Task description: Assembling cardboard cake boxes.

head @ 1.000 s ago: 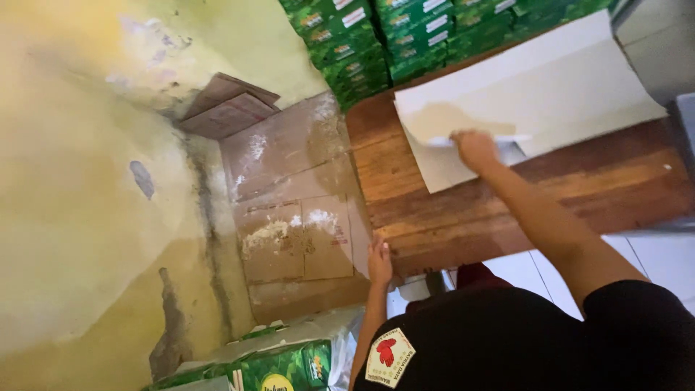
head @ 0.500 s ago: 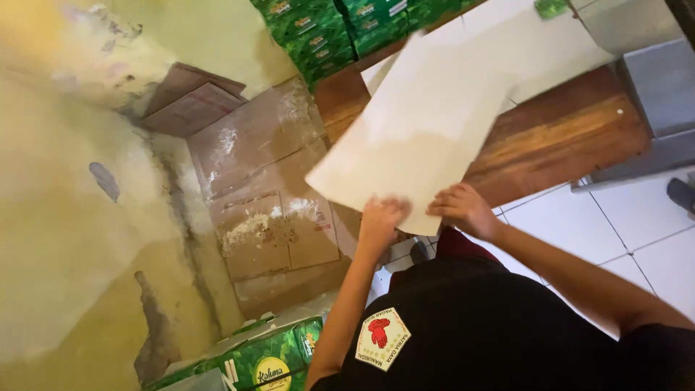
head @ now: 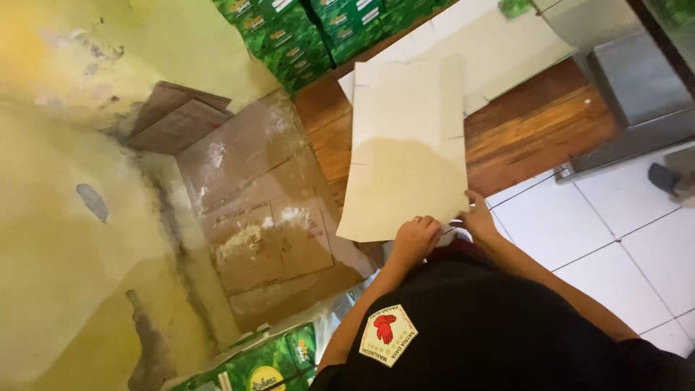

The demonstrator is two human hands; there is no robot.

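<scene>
A flat cream cardboard sheet (head: 405,152) with cut flap slits is held up in front of me, over the wooden table (head: 536,130). My left hand (head: 414,240) grips its near bottom edge. My right hand (head: 479,219) pinches the near right corner of the same sheet. More pale sheets (head: 499,43) lie stacked on the table behind it.
Green printed cartons (head: 304,36) are stacked along the far wall. Brown flattened cardboard (head: 253,195) leans against the yellow-green wall (head: 65,217) on the left. A green pack (head: 268,362) sits low near me. White floor tiles (head: 622,239) and a grey metal unit (head: 637,80) are on the right.
My right hand pulled one sheet off the stack on the table, my left hand joined it, and the sheet has swung upright in front of me.
</scene>
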